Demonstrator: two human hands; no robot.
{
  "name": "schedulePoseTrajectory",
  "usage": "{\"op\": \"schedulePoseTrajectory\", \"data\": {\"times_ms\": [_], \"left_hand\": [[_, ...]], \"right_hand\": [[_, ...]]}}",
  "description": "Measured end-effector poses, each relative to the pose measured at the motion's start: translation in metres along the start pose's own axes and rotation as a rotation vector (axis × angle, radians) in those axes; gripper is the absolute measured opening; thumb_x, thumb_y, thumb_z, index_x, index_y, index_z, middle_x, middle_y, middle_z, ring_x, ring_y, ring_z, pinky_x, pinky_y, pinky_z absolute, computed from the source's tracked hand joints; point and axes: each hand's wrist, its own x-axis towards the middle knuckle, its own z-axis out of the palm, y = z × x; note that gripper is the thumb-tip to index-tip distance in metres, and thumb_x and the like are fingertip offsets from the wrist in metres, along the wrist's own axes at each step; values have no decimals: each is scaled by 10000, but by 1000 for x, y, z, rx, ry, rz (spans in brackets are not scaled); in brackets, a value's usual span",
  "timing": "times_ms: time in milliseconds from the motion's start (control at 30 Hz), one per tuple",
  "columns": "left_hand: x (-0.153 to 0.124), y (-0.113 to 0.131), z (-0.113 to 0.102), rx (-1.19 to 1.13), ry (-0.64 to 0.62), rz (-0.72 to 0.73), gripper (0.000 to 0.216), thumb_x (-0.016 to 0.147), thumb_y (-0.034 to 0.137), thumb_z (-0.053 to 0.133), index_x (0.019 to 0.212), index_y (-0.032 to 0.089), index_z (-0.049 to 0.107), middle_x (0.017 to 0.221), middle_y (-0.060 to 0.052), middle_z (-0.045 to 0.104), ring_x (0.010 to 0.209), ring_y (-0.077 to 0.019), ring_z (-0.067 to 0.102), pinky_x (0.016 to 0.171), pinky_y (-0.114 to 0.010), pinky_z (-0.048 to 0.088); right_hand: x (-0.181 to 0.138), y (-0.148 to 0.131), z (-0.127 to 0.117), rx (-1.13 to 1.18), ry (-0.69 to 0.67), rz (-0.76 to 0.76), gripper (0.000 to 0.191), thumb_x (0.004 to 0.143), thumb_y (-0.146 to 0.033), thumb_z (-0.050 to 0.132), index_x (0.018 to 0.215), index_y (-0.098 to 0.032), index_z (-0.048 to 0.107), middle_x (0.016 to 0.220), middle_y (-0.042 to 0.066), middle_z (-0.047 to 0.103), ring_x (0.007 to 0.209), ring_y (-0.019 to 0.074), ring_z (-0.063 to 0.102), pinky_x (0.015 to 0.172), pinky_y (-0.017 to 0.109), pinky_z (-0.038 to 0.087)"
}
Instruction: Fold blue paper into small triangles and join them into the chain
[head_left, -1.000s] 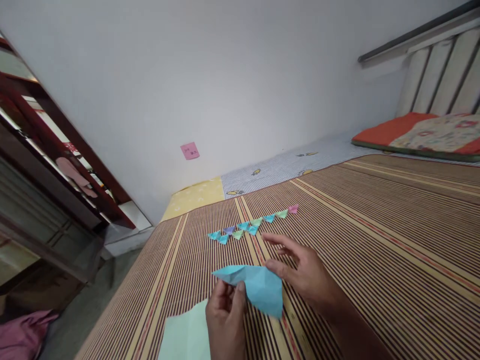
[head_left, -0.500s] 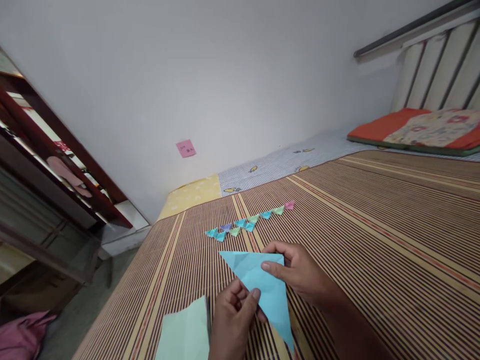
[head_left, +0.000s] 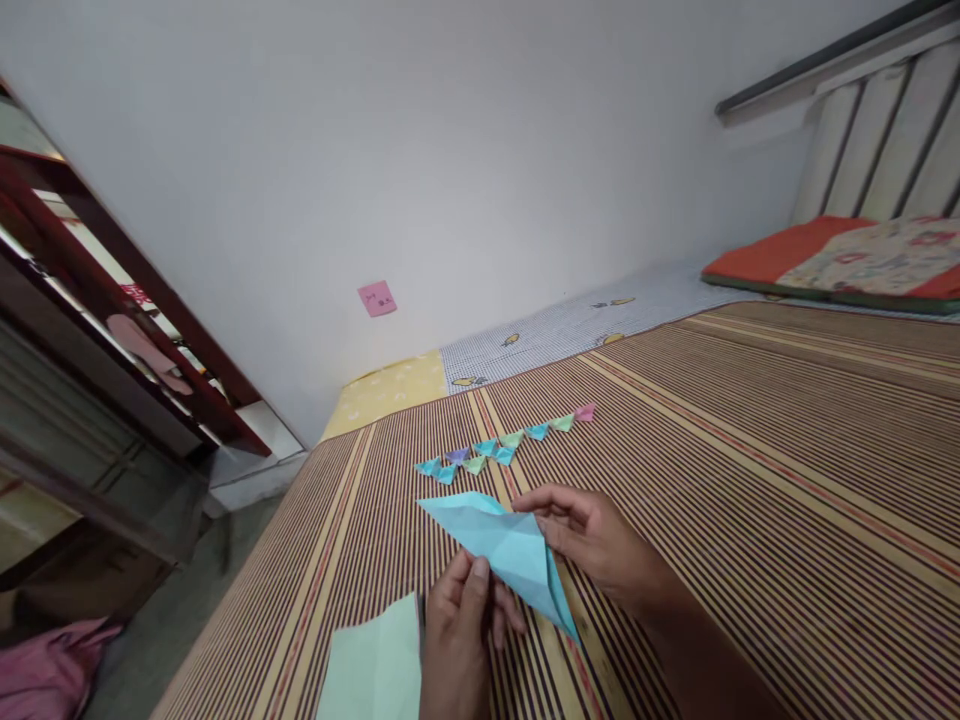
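A blue sheet of paper (head_left: 502, 545), folded into a triangle, is held between both hands above the striped mat. My left hand (head_left: 469, 610) pinches its lower long edge, thumb on top and fingers beneath. At the paper's right corner, my right hand (head_left: 581, 530) grips it with thumb and bent fingers. The paper's layers stand slightly apart at the lower right tip. Beside my left hand lies a pale green sheet of paper (head_left: 375, 660). Beyond the hands, several small folded paper triangles (head_left: 506, 440) in blue, green, purple and pink form rows on the mat.
The striped mat (head_left: 712, 430) covers the bed up to a patterned sheet (head_left: 540, 345) along the wall. A pink note (head_left: 377, 298) sticks to the wall. An orange floral cushion (head_left: 832, 262) lies far right. Past the left edge is the floor (head_left: 225, 560).
The right corner of the blue paper has been turned inward and its lower tip has risen. My right hand's thumb has moved off the paper's face towards its edge.
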Motion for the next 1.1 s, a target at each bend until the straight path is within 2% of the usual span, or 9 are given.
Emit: {"op": "schedulePoseTrajectory", "data": {"times_ms": [200,367,433,500,633,733,833,933,1100], "left_hand": [[3,-2,-2,-41,53,9,323,855,467,699,790,164,609,533,3,617,473,-86,418,483,-202,324],[2,-4,5,-74,52,-1,304,824,450,736,809,154,670,574,-11,647,500,-96,484,503,-194,374],[1,-5,11,-84,101,7,356,794,450,766,982,151,717,776,-66,740,666,-146,637,607,-211,469],[0,-5,17,-104,141,64,594,726,427,828,1239,179,660,1095,-131,752,976,-236,703,769,-262,532],[0,-4,24,-126,78,101,1050,524,216,951,1460,258,477,1440,-162,587,1338,-311,538,940,-308,528],[-1,-4,23,-95,140,43,826,668,234,880,1417,235,532,1390,-155,632,1330,-290,551,958,-301,524],[-1,-4,19,-141,264,-28,521,817,344,758,1286,158,627,1219,-175,725,1167,-311,670,860,-330,577],[-1,-1,18,-293,379,-83,455,868,328,696,1277,148,610,1127,-169,757,1021,-313,731,813,-372,603],[-2,7,19,-375,457,-79,484,879,257,676,1347,201,567,1161,-142,749,1027,-294,734,867,-384,603]], "right_hand": [[0,1,-2,28,13,-11,379,808,-345,745,1145,-179,693,1054,93,748,939,226,708,866,373,561],[-1,2,8,101,-56,-1,233,820,-285,720,1024,-175,736,870,42,747,753,191,690,714,307,562],[-1,3,13,100,-24,1,212,816,-282,717,994,-168,730,813,31,731,687,185,666,642,290,545],[0,5,17,-52,122,-28,172,819,-276,700,948,-163,712,769,23,703,661,178,632,605,275,510],[2,4,20,-427,342,-93,99,850,-254,635,888,-168,667,656,-10,607,601,157,545,554,256,416],[1,3,21,-384,267,-107,51,850,-219,619,852,-176,646,658,-24,583,592,140,521,540,240,394],[1,5,19,-232,188,-67,75,858,-238,630,826,-171,639,673,-23,583,596,136,524,531,232,401],[1,10,14,-65,142,0,146,866,-293,651,929,-162,666,752,11,649,667,173,596,577,259,469],[1,16,5,71,104,25,197,846,-327,688,959,-165,687,827,43,703,756,216,661,676,319,544]]}}
